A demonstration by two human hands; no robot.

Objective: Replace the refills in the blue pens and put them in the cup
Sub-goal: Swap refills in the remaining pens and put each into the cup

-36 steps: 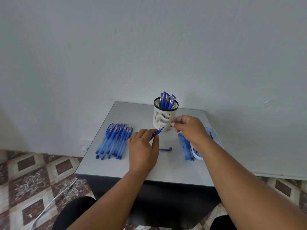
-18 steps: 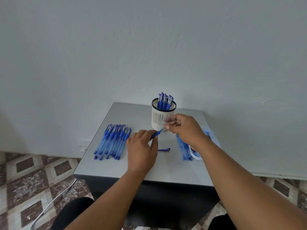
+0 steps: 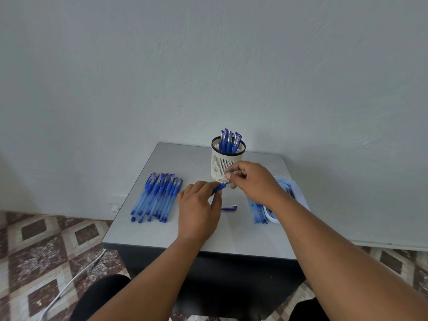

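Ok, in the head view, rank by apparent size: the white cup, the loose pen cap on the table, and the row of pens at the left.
1. row of pens, widest spread
2. white cup; its lower right is hidden behind the right hand
3. loose pen cap, clearly smallest
The cup sits farther from the camera, so first and second are unsure.

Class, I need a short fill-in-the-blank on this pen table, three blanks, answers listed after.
1. The finished pens stand in the white ____ at the back of the table.
2. The left hand grips a pen while the ____ hand pinches its tip.
3. A loose blue cap lies ____ the row of pens and the tray.

Answers: cup; right; between
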